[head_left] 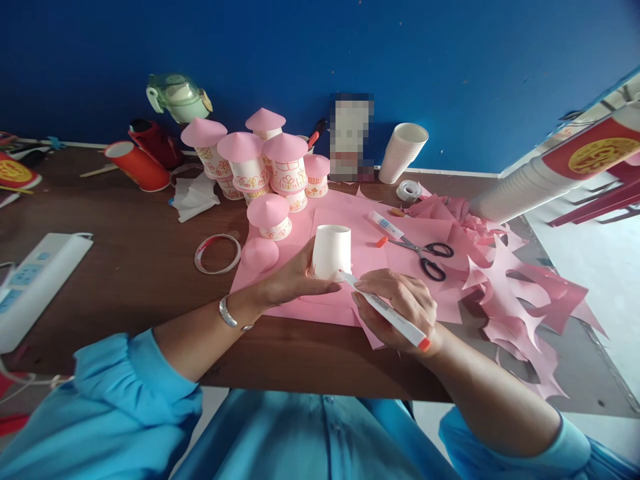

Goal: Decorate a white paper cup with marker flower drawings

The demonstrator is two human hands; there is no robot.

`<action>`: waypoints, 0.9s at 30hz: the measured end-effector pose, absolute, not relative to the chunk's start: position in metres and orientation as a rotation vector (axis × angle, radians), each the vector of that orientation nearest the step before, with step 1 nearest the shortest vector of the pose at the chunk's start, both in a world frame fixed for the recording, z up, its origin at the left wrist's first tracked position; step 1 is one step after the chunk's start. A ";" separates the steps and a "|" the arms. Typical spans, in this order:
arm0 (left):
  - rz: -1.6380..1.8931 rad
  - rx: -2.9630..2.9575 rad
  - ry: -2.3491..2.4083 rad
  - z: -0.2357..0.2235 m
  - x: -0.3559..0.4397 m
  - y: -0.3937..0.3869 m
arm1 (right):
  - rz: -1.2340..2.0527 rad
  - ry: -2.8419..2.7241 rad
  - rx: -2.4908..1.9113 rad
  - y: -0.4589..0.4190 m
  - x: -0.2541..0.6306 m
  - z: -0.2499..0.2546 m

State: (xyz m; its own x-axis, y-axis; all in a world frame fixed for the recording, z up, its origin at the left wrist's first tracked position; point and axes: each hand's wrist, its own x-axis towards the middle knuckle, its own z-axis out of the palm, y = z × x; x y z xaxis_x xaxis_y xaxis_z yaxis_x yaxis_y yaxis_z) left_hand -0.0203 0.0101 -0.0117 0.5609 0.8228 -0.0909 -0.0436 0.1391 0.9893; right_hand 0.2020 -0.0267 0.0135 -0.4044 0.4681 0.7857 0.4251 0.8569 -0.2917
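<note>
A plain white paper cup [332, 252] is gripped in my left hand [305, 270], its narrower end up. My right hand [400, 303] is closed around a white marker [393, 319] with an orange end, and the marker's tip meets the cup's side near the bottom. Pink paper [295, 303] lies beneath both hands. Just beyond the left hand stand several decorated paper cups [287, 177] with pink cone tops [285, 148], drawn over in red and orange. One pink cone [260, 255] lies beside my left wrist.
Black-handled scissors [431, 259], a glue stick [385, 225] and an orange cap [382, 242] lie beyond my right hand. Pink scraps [520, 293] spread rightward. Stacked cups [404, 153] stand by the wall. Left are a tape roll [217, 254], a red cup [137, 167] and a power strip [43, 283].
</note>
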 end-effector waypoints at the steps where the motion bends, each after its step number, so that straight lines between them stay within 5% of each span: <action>1: 0.725 1.290 0.773 -0.012 -0.020 0.010 | 0.052 -2.046 -0.651 -0.027 0.202 0.013; 27: 0.804 1.088 0.620 -0.021 -0.024 0.013 | 0.082 -1.949 -0.765 -0.027 0.207 0.017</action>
State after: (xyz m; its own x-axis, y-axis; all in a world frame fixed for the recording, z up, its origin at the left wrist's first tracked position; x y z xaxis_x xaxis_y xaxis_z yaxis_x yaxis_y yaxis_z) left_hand -0.0242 0.0135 -0.0208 0.5729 0.8179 -0.0528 -0.2586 0.2415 0.9353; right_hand 0.2072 -0.0271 0.0174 -0.3006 0.5439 0.7834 0.4758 0.7974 -0.3711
